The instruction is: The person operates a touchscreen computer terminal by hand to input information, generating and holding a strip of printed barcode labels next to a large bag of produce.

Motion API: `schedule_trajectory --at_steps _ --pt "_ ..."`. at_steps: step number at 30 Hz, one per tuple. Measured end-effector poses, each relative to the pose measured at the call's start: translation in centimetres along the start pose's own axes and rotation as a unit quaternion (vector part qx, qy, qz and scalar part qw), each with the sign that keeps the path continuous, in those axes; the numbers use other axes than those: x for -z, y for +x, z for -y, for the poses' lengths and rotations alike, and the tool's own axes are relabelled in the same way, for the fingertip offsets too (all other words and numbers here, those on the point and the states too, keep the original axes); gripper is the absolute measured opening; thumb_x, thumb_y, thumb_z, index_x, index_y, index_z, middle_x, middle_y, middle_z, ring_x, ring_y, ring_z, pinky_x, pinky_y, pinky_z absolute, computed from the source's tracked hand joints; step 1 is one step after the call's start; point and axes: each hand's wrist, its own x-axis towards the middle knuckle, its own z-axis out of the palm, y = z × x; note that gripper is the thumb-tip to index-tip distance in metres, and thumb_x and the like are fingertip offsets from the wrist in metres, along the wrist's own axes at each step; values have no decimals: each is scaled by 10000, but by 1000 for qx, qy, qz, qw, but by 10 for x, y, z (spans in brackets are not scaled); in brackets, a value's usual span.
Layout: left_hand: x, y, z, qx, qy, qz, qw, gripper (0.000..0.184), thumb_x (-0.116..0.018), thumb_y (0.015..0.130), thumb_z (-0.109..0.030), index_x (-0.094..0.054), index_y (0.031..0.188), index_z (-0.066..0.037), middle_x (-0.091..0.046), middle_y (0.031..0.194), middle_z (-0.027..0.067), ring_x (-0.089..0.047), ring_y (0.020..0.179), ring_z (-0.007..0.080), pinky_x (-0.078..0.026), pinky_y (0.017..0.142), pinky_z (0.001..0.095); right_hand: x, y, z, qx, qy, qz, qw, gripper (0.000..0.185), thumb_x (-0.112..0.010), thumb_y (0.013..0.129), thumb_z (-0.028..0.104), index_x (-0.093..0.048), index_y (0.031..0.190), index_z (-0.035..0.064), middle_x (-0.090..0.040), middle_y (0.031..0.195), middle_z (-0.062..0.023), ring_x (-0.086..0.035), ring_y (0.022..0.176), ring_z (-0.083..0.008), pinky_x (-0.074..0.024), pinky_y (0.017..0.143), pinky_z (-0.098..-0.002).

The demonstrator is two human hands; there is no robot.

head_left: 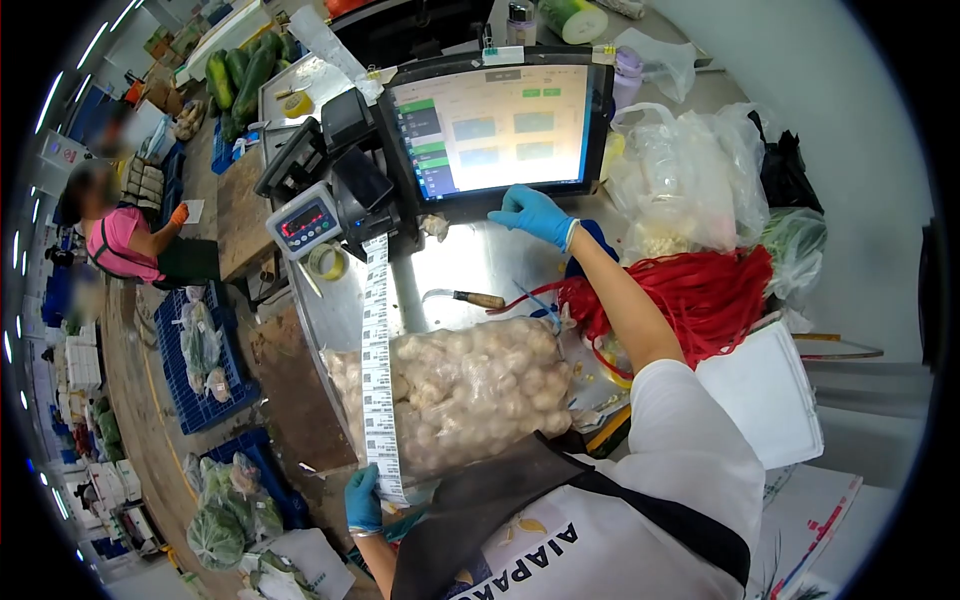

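Note:
My right hand, in a blue glove, is just below the lit touchscreen, fingers partly extended and nothing visible in them. My left hand, also gloved in blue, pinches the lower left edge of a long white label strip. The strip hangs from the printer and crosses the left part of a clear bag of garlic bulbs. Above the bag, a wooden-handled hooked knife lies on the metal table.
A scale display and a tape roll are at the left. Red straps, plastic bags and a white foam box lie right. Blue crates stand beyond the table; a person in pink is far left.

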Motion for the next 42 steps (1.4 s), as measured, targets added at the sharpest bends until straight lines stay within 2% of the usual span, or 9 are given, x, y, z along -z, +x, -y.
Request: schedule_trajectory --at_steps 7,13,17,19,25,31,34,42 --pt "7 -6 2 -8 29 -12 999 175 -701 939 -191 -690 887 -24 -634 809 -2 -534 711 103 -413 664 264 4 8 7 7 8 -19 1000 382 -783 851 397 -610 812 59 -620 762 -69 -547 693 -168 -488 685 -306" --pt "16 -19 2 -14 31 -13 999 176 -695 940 -179 -673 838 -38 -611 774 -11 -512 684 95 -390 638 263 15 25 16 -5 21 -17 1000 377 -774 851 413 -639 824 63 -650 837 -91 -594 774 -199 -499 797 -316" --pt "27 -22 10 -11 27 -4 1000 139 -693 946 -171 -685 882 -48 -627 790 -17 -517 682 82 -399 639 253 20 38 19 12 -40 -21 999 412 -753 853 461 -657 778 67 -662 915 -115 -618 853 -245 -491 872 -340" --pt "26 -25 11 -7 24 -24 999 161 -691 943 -165 -669 832 -50 -611 768 -17 -510 673 85 -388 629 255 23 40 25 16 -45 -19 999 436 -743 852 484 -659 750 68 -661 941 -121 -622 877 -261 -488 886 -349" --pt "19 -28 14 6 3 -48 999 175 -693 942 -155 -661 806 -49 -606 756 -18 -512 660 89 -389 622 251 19 43 33 37 -47 -6 998 448 -750 841 503 -660 772 69 -656 922 -114 -616 865 -257 -488 886 -345" --pt "19 -28 17 14 -14 -39 999 140 -700 944 -148 -681 850 -46 -663 805 11 -575 696 107 -445 667 258 3 40 29 -10 -25 38 999 425 -762 835 483 -651 829 73 -645 862 -101 -601 803 -219 -506 804 -335" --pt "21 -27 18 17 -16 -37 999 126 -699 945 -142 -681 857 -53 -679 820 20 -595 709 114 -459 680 260 0 38 28 13 -43 30 999 411 -760 842 465 -647 830 69 -649 864 -103 -597 783 -210 -509 779 -329" --pt "18 -31 12 14 -16 -13 1000 145 -683 951 -147 -672 852 -43 -694 845 42 -615 715 126 -477 684 266 7 42 30 4 -45 11 999 422 -742 851 485 -645 842 74 -648 899 -110 -606 849 -232 -496 846 -340"
